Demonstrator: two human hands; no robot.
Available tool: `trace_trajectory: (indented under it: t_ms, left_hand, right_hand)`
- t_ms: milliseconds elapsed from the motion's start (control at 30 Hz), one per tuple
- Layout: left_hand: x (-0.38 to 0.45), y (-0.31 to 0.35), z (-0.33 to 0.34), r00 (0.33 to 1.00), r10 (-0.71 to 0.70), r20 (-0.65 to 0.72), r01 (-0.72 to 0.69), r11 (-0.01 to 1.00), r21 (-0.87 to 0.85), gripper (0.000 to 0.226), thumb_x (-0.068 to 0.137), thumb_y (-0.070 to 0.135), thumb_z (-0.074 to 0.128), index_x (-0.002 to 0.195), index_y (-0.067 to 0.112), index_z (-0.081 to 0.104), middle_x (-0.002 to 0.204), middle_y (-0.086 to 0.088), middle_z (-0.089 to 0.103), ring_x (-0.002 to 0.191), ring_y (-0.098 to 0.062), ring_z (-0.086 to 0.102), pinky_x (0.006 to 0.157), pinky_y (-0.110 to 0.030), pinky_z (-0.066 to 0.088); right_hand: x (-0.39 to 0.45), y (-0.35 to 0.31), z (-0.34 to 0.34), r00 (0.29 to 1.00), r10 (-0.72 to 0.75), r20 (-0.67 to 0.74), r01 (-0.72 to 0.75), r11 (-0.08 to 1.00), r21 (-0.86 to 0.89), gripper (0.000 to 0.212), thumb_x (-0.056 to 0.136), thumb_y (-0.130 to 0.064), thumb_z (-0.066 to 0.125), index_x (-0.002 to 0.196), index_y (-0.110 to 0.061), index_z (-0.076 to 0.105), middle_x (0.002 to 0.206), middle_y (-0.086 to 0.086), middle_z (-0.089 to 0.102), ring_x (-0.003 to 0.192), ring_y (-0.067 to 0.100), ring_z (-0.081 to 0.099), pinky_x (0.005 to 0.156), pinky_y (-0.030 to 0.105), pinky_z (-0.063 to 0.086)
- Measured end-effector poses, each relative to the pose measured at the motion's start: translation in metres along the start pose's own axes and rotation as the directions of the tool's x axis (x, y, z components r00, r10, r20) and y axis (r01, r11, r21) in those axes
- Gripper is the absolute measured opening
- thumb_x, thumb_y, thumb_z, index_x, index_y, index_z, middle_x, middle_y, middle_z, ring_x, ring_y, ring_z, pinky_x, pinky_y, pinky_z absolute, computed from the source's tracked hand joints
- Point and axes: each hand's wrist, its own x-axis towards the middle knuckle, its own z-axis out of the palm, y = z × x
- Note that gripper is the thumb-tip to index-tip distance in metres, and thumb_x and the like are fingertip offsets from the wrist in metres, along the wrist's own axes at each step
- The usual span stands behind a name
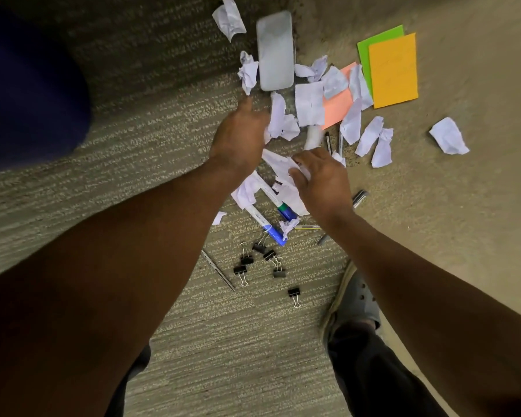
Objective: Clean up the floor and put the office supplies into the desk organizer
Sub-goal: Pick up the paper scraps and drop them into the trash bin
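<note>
Reaching down over the carpet, both bare hands sit among scattered paper scraps. The left hand has its fingers curled round a crumpled white scrap, gripping it at its edge; the fingertips themselves are hidden behind the paper. The right hand curls its fingers and thumb onto another torn white sheet, pinching it just above the markers. How tightly either hand closes cannot be told through the blur.

Under the hands lie two white markers with blue caps, side by side. Nearer the person, a cluster of black binder clips lies on the carpet, a thin pen beside them. Farther out rest a grey rounded case, orange, green and pink cards, partly overlapping, with more white scraps around. No desk organizer is in view. A grey shoe stands at lower right.
</note>
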Motion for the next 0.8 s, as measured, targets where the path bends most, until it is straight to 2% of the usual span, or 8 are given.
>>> trace_trajectory:
  t_ms: [100, 233, 333, 367, 433, 500, 667, 800]
  left_hand:
    - [-0.011, -0.002, 0.002, 0.983, -0.183, -0.002, 0.177, 0.953, -0.245, 0.015, 0.084, 0.0, 0.059, 0.09, 0.008, 0.069, 0.106, -0.009, 0.06, 0.082, -0.02, 0.059, 0.065, -0.024, 0.046]
    - [-0.048, 0.006, -0.021, 0.899, -0.433, 0.062, 0.387, 0.722, -0.574, 0.012, 0.08, 0.001, 0.068, 0.088, 0.009, 0.073, 0.106, -0.006, 0.071, 0.092, -0.016, 0.064, 0.067, -0.012, 0.042]
    - [-0.087, 0.008, -0.045, 0.832, -0.54, 0.128, 0.463, 0.548, -0.697, 0.013, 0.08, 0.006, 0.072, 0.082, 0.019, 0.071, 0.103, -0.005, 0.074, 0.09, -0.021, 0.069, 0.074, -0.024, 0.056]
    - [-0.099, 0.007, -0.055, 0.811, -0.565, 0.153, 0.484, 0.5, -0.718, 0.015, 0.08, 0.009, 0.072, 0.079, 0.024, 0.07, 0.096, -0.004, 0.075, 0.084, -0.022, 0.071, 0.069, -0.029, 0.058]
    - [-0.122, 0.007, -0.08, 0.778, -0.6, 0.185, 0.498, 0.411, -0.763, 0.016, 0.082, 0.012, 0.073, 0.079, 0.027, 0.068, 0.086, -0.003, 0.075, 0.071, -0.021, 0.073, 0.053, -0.023, 0.054]
    - [-0.142, 0.005, -0.11, 0.762, -0.625, 0.171, 0.47, 0.351, -0.81, 0.015, 0.083, 0.014, 0.073, 0.08, 0.028, 0.069, 0.081, 0.0, 0.075, 0.066, -0.016, 0.072, 0.047, -0.021, 0.05]
    - [-0.166, -0.006, -0.196, 0.688, -0.725, 0.012, 0.349, 0.316, -0.882, 0.008, 0.082, 0.018, 0.074, 0.084, 0.025, 0.072, 0.078, 0.0, 0.075, 0.069, -0.028, 0.07, 0.061, -0.03, 0.052]
    - [-0.181, -0.026, -0.273, 0.643, -0.74, -0.198, 0.209, 0.419, -0.884, 0.007, 0.083, 0.02, 0.074, 0.085, 0.026, 0.071, 0.089, -0.004, 0.074, 0.08, -0.025, 0.072, 0.074, -0.032, 0.058]
  right_hand:
    - [-0.01, -0.005, -0.011, 0.996, 0.072, -0.059, -0.068, 0.996, 0.062, 0.021, 0.089, -0.017, 0.066, 0.108, -0.008, 0.069, 0.1, 0.012, 0.068, 0.079, 0.02, 0.059, 0.069, 0.02, 0.035]
    - [-0.023, -0.024, -0.03, 0.976, 0.193, -0.098, -0.164, 0.954, 0.25, 0.014, 0.084, -0.018, 0.072, 0.098, -0.013, 0.073, 0.087, 0.002, 0.07, 0.071, 0.011, 0.057, 0.063, 0.015, 0.039]
    - [-0.033, -0.044, -0.051, 0.944, 0.324, -0.064, -0.274, 0.876, 0.396, 0.011, 0.084, -0.02, 0.074, 0.095, -0.017, 0.074, 0.076, -0.013, 0.067, 0.063, -0.003, 0.059, 0.059, 0.005, 0.04]
    - [-0.037, -0.051, -0.059, 0.937, 0.346, -0.051, -0.29, 0.849, 0.441, 0.01, 0.084, -0.02, 0.074, 0.093, -0.018, 0.073, 0.073, -0.018, 0.065, 0.06, -0.007, 0.058, 0.058, 0.004, 0.04]
    - [-0.044, -0.069, -0.077, 0.929, 0.369, -0.019, -0.3, 0.783, 0.545, 0.008, 0.083, -0.017, 0.075, 0.09, -0.021, 0.072, 0.072, -0.021, 0.065, 0.058, -0.01, 0.057, 0.058, 0.006, 0.042]
    - [-0.051, -0.092, -0.097, 0.929, 0.37, 0.017, -0.295, 0.712, 0.637, 0.009, 0.083, -0.015, 0.075, 0.089, -0.02, 0.072, 0.078, -0.017, 0.071, 0.063, -0.003, 0.063, 0.061, 0.012, 0.048]
    - [-0.061, -0.154, -0.147, 0.965, 0.237, 0.114, -0.24, 0.614, 0.752, 0.012, 0.081, -0.018, 0.074, 0.093, -0.019, 0.075, 0.09, -0.003, 0.076, 0.081, 0.013, 0.07, 0.074, 0.028, 0.056]
    - [-0.059, -0.212, -0.18, 0.986, 0.124, 0.11, -0.157, 0.481, 0.863, 0.014, 0.072, -0.029, 0.073, 0.086, -0.025, 0.075, 0.092, 0.0, 0.076, 0.085, 0.02, 0.068, 0.081, 0.041, 0.055]
